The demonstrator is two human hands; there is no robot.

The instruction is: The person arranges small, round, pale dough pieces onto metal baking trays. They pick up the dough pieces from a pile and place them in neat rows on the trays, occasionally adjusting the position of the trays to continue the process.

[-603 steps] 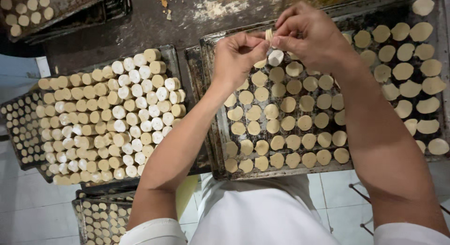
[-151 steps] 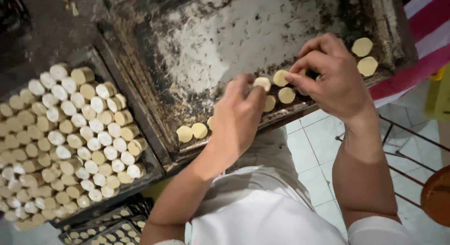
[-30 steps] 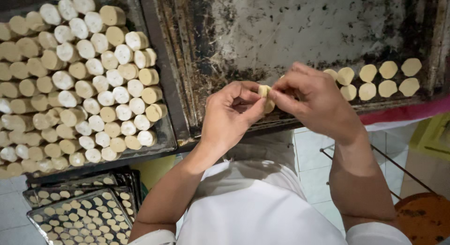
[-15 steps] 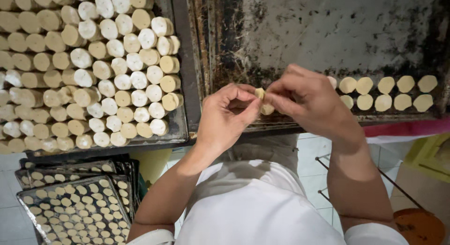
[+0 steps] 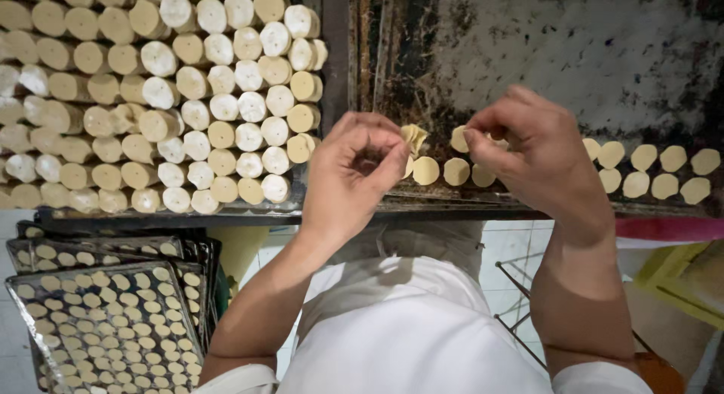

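Observation:
My left hand pinches a small pale dough piece between thumb and fingers, just above the near edge of a dark, floury baking tray. My right hand hovers beside it, its fingertips on a round dough disc. A row of flat round dough discs lies along the tray's near edge, some hidden under my right hand. To the left, another tray is packed with several dough cylinders standing on end.
Stacked metal trays filled with small round pieces sit low at the left, below the table edge. A wire rack and a tiled floor show under the table. A yellow-green object lies at the lower right.
The view has shifted slightly, so the trays sit further right. My hands have come apart a little; the left keeps the dough piece while the right has gone to a disc on the tray.

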